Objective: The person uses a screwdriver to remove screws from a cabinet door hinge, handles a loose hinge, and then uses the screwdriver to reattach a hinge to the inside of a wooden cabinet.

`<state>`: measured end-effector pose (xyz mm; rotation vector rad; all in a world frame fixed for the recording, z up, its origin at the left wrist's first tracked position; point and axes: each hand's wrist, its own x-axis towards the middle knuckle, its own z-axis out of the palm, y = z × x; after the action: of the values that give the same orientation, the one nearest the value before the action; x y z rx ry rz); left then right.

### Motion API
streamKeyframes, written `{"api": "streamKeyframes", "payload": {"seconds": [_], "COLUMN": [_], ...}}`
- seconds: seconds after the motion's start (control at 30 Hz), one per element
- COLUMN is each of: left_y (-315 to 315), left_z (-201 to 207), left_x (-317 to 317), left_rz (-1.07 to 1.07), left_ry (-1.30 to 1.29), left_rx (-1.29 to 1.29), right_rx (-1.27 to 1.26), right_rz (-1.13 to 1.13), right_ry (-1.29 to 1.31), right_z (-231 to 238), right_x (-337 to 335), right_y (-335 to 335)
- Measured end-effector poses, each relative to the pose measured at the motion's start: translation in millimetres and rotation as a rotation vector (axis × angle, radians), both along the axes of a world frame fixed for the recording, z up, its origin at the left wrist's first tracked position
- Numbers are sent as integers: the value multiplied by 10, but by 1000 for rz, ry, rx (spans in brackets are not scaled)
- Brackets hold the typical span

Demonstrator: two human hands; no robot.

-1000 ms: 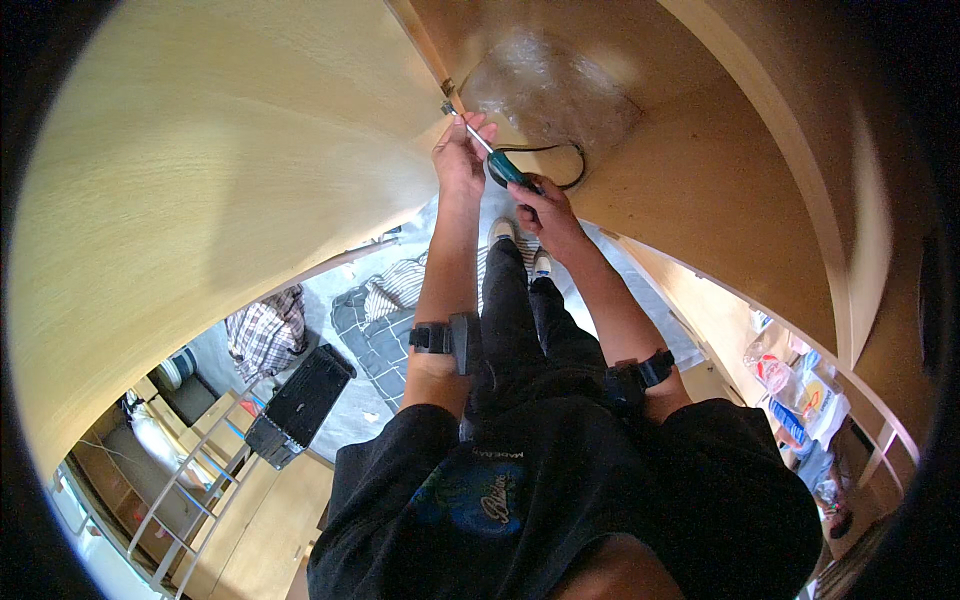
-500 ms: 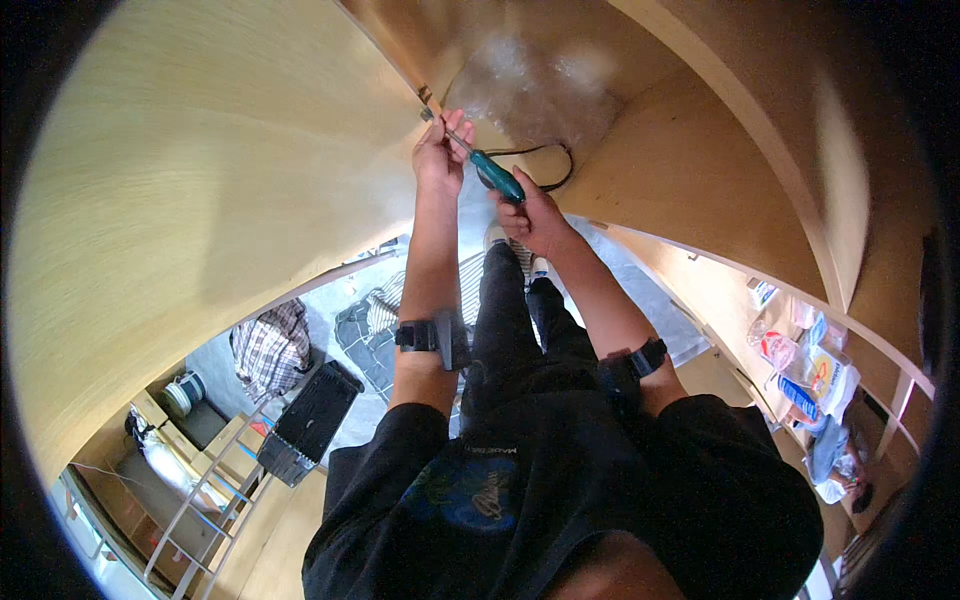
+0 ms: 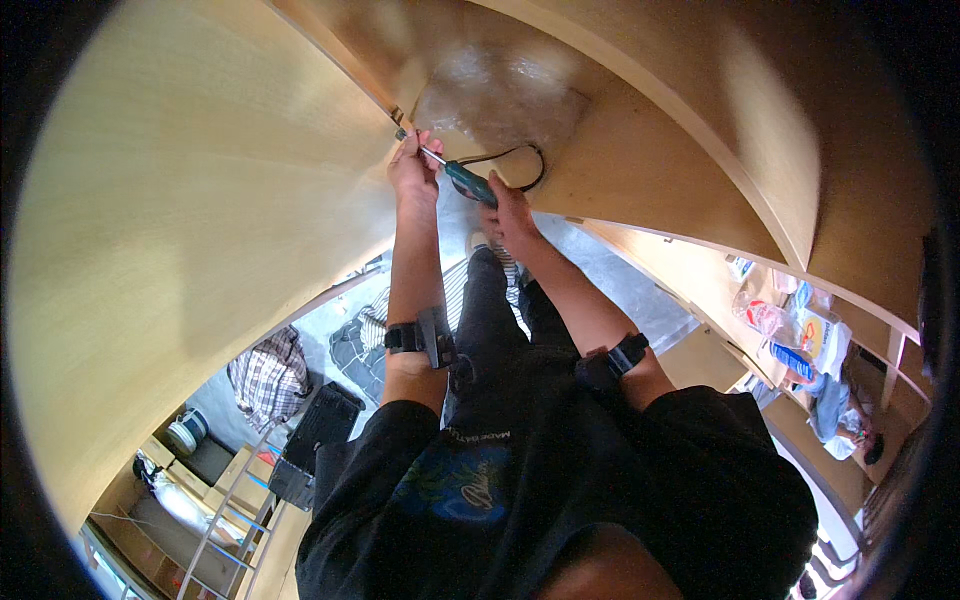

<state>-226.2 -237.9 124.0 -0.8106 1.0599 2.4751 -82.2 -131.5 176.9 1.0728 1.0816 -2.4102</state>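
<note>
My right hand (image 3: 512, 218) is wrapped round the green handle of a screwdriver (image 3: 467, 182). Its metal shaft points up and left toward the edge of a large pale wooden panel (image 3: 250, 130). My left hand (image 3: 413, 172) is at the shaft's far end, thumb and fingers curled close around it. Whatever those fingertips pinch is too small to make out. Just beyond them, a small metal fitting (image 3: 399, 118) sits on the panel's edge. The screwdriver's tip is hidden by my left hand.
A black cord loop (image 3: 540, 160) and clear plastic wrap (image 3: 500, 100) lie against the wooden boards ahead. Lower left are a black case (image 3: 318, 440), a checked cloth (image 3: 270, 375) and a metal ladder (image 3: 235, 510). At right, a shelf holds packages (image 3: 790, 325).
The whole view has shifted, so hands, panel edge and boards appear farther left. My right hand still grips the screwdriver, and my left hand stays by the fitting.
</note>
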Motion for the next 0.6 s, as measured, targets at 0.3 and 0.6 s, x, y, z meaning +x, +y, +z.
{"api": "streamKeyframes", "payload": {"seconds": [0.3, 0.6], "left_y": [-156, 307], "left_z": [37, -721], "left_x": [319, 2700], "left_rz": [-140, -809], "left_ry": [137, 2], "left_rx": [-179, -423], "right_rx": [379, 36], "right_rz": [165, 445], "right_ry": [85, 361], "right_z": [145, -65], "right_x": [-163, 1224], "right_y": [71, 457]}}
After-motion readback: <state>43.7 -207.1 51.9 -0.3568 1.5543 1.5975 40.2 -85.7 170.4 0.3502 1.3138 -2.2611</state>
